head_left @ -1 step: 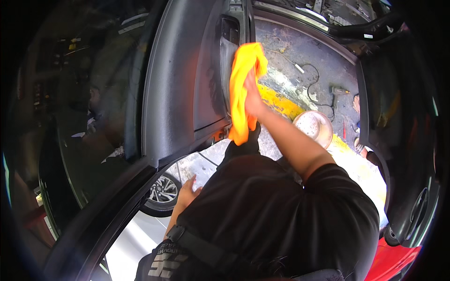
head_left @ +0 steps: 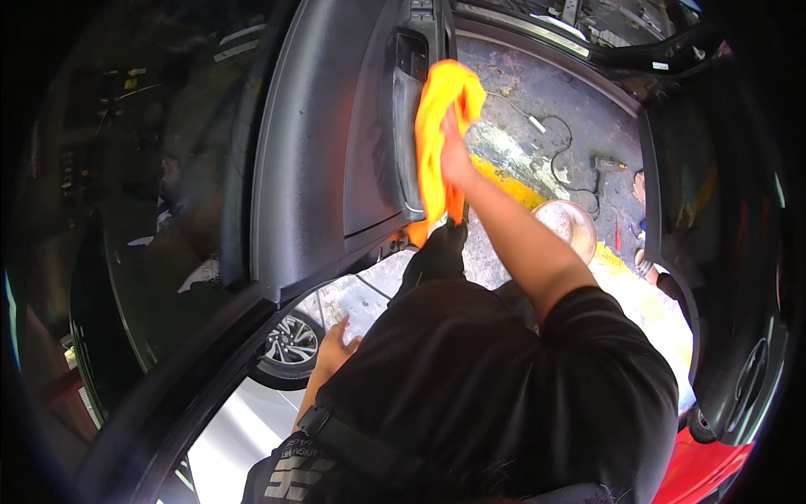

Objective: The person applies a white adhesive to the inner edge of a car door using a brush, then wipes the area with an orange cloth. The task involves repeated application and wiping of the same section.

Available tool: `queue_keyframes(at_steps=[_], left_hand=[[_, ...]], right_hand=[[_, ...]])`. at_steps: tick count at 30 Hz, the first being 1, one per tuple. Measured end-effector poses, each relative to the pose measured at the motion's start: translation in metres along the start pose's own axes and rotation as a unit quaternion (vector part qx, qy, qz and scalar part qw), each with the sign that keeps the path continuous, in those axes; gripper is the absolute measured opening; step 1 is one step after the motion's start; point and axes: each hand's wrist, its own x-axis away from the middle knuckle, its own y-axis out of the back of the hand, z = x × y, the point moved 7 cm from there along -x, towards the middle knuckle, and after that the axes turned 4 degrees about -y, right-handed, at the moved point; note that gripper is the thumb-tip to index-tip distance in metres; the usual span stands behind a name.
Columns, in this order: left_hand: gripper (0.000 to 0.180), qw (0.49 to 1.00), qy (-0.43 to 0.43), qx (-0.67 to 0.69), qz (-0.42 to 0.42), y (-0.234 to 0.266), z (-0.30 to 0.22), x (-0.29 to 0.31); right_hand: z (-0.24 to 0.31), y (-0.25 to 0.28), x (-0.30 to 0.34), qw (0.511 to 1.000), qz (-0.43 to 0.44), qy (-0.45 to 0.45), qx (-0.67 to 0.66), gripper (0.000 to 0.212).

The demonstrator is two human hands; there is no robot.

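Note:
My right hand [head_left: 456,158] presses a bright orange cloth [head_left: 436,126] against the inner side of a black car door panel [head_left: 327,143], along its armrest and door pull [head_left: 409,139]. The fingers are partly hidden by the cloth and slightly blurred. Loose ends of the cloth hang down past the armrest's near end. Down by my left side, my left hand [head_left: 337,346] holds nothing visible, its fingers loosely apart. Beyond it, a car wheel [head_left: 290,344] shows below the door.
A round pale basin or stool [head_left: 567,228] stands on the worn floor to the right. Near it lie a grey heat-gun-like tool [head_left: 606,168] with a black cord and a thin red tool [head_left: 617,231]. Dark car bodywork [head_left: 722,252] rises at the far right, above a red surface [head_left: 703,466].
My right hand and the orange cloth have shifted slightly away from me and to the right along the armrest. My left hand has stayed in place.

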Motion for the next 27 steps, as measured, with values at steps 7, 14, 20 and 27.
queue_keyframes(at_steps=[7, 14, 20, 27], left_hand=[[0.072, 0.999, 0.04, 0.024, -0.016, -0.001, 0.017, 0.012], [0.074, 0.996, 0.064, 0.046, -0.037, 0.007, 0.022, 0.005], [0.072, 0.998, 0.034, 0.029, -0.037, 0.034, -0.023, -0.016], [0.072, 0.998, 0.015, 0.062, -0.026, 0.011, -0.006, -0.013]], right_hand=[[-0.068, 0.023, 0.057, 0.979, -0.059, -0.095, 0.17, 0.061], [-0.024, -0.035, -0.008, 0.897, 0.076, -0.081, 0.428, 0.045], [-0.068, -0.015, -0.02, 0.961, -0.06, -0.197, -0.186, 0.046], [-0.017, -0.059, 0.019, 0.716, 0.171, -0.05, 0.675, 0.047]])
